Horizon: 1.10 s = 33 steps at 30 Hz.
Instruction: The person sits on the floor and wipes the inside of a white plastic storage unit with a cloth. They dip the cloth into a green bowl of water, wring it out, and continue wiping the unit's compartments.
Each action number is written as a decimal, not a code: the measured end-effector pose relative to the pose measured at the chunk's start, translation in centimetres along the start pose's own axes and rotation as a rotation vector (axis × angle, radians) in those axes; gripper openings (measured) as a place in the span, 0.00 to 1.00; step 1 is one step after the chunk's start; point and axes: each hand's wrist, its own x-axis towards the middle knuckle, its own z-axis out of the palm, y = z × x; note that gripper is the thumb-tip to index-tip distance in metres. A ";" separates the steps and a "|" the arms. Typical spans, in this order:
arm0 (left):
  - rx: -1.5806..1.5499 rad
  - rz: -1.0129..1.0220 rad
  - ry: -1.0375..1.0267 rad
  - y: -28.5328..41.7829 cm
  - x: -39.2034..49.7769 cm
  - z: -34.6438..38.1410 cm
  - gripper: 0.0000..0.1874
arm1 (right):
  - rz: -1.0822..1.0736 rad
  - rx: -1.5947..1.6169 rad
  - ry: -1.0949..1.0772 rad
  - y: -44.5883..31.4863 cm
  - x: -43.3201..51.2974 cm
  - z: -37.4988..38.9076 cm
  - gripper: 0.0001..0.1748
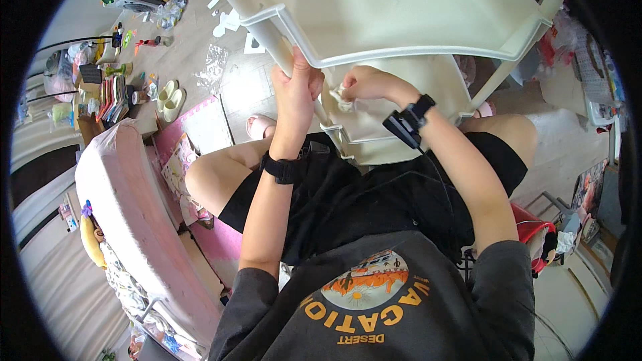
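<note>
A cream plastic tiered storage rack (391, 15) stands before me, its tray shelves joined by round posts. My left hand (298, 85) is closed around the front-left post (276, 47), just below the upper tray's corner, with its thumb along the post. Beneath the upper tray, my right hand (368, 83) pinches a crumpled off-white cloth (343, 99). That cloth lies against the left side of the tray below (416, 77). Part of this lower tray is hidden by the upper one and by my right hand and forearm.
Left of me is a bed with a pale pink cover (130, 180). Pale slippers (171, 100), clear plastic wrapping (213, 67) and books (113, 98) lie beyond it. A red bin-like container (531, 233) stands at my right. A cable (441, 170) hangs from my right wrist device.
</note>
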 end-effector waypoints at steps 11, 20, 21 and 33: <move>-0.038 0.042 0.020 -0.4 -0.2 0.2 0.22 | 0.000 0.381 -0.199 2.1 -0.9 5.8 0.08; -0.021 0.043 0.043 -0.5 -0.3 0.3 0.22 | -0.035 0.413 -0.082 0.3 -2.1 4.8 0.08; -0.019 0.044 0.046 -0.5 -0.3 0.2 0.22 | -0.079 0.614 -0.091 0.7 -2.3 4.5 0.09; -0.025 0.036 0.009 -0.9 -0.2 -0.3 0.23 | -0.206 -0.632 0.793 0.8 -10.7 2.0 0.06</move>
